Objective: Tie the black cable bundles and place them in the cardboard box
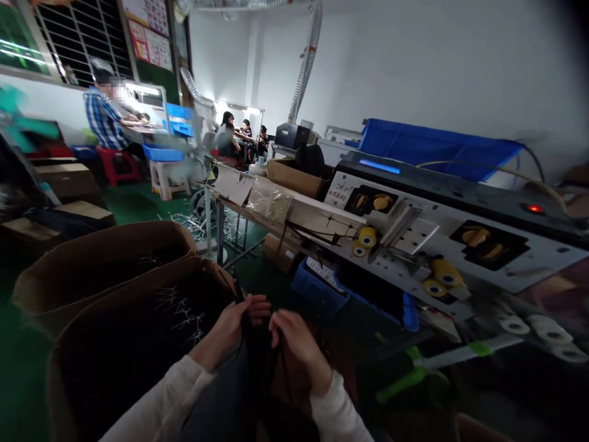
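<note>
Low in the middle of the head view, my left hand is held with its fingers stretched toward the right. Facing it, a little apart, is my right hand, its fingers bent and closed. Thin dark strands show in the shadow around and below both hands; what the right fingers hold is too dark to make out. Beside my left forearm stands a large cardboard box with dark contents and several thin white ties on top. A second cardboard box sits behind it.
At the right, a machine with yellow rollers stands on a long workbench. Blue bins lie underneath. White scraps litter the green floor. Farther back, a person in a checked shirt sits at a table, others beyond.
</note>
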A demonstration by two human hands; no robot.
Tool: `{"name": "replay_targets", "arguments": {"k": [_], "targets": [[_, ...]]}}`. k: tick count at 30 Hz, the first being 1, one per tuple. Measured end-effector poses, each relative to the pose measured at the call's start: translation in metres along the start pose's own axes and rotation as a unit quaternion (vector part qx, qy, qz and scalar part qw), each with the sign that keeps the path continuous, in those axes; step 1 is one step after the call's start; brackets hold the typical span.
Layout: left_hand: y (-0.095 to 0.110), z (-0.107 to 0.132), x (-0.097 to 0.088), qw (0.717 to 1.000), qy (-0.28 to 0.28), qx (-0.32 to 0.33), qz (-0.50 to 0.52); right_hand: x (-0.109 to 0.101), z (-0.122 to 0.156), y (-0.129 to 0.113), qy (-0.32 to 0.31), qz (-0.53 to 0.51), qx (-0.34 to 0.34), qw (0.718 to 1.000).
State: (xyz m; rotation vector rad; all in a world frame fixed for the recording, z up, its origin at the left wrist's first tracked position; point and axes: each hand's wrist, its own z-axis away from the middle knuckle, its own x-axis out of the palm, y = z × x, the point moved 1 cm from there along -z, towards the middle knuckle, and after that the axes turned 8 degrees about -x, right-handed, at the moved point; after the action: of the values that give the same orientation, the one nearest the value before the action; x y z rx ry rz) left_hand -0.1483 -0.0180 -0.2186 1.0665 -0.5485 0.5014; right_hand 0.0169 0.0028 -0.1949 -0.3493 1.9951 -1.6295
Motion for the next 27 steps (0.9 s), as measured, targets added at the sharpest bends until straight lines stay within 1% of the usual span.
{"name": "replay_targets", "arguments": {"k": [1,3,6,8,10,13,16,17,18,19,21,22,23,25,27], "targets": [[0.004,-0.003,0.008,1.000,-0.012,-0.012,0.005,0.006,0.022,0.006,-0.035,0.010,0.040,0.999],[0.008,-0.008,0.024,0.999,-0.041,-0.020,0.011,0.014,0.056,0.017,-0.080,0.020,0.096,0.992],[0.008,-0.013,0.038,0.997,-0.076,0.006,0.029,0.017,0.088,0.030,-0.107,0.025,0.128,0.986],[0.009,-0.014,0.040,0.994,-0.102,0.021,0.039,0.016,0.100,0.035,-0.110,0.017,0.139,0.984],[0.010,-0.011,0.040,0.992,-0.118,0.020,0.038,0.015,0.108,0.040,-0.113,-0.005,0.153,0.982],[0.013,-0.007,0.035,0.994,-0.102,0.024,0.034,0.017,0.116,0.045,-0.130,-0.046,0.167,0.976],[0.015,-0.005,0.029,0.994,-0.088,0.040,0.059,0.019,0.118,0.046,-0.162,-0.041,0.152,0.974],[0.015,-0.005,0.027,0.993,-0.085,0.047,0.073,0.017,0.116,0.046,-0.164,-0.028,0.140,0.976],[0.015,-0.004,0.024,0.991,-0.084,0.054,0.086,0.014,0.111,0.044,-0.149,-0.011,0.123,0.981],[0.014,-0.003,0.022,0.990,-0.083,0.062,0.095,0.009,0.104,0.041,-0.116,0.003,0.102,0.988],[0.012,0.000,0.018,0.990,-0.080,0.070,0.096,-0.004,0.082,0.034,-0.012,-0.005,0.059,0.998],[0.010,0.001,0.016,0.991,-0.076,0.065,0.088,-0.010,0.067,0.030,0.038,-0.032,0.043,0.998],[0.007,0.003,0.016,0.993,-0.071,0.052,0.079,-0.016,0.050,0.026,0.072,-0.074,0.033,0.994],[0.000,0.008,0.015,0.996,-0.066,0.014,0.064,-0.022,0.008,0.020,0.076,-0.183,0.033,0.980],[-0.009,0.013,0.016,0.996,-0.070,-0.017,0.060,-0.021,-0.038,0.020,0.067,-0.282,0.049,0.956]]}}
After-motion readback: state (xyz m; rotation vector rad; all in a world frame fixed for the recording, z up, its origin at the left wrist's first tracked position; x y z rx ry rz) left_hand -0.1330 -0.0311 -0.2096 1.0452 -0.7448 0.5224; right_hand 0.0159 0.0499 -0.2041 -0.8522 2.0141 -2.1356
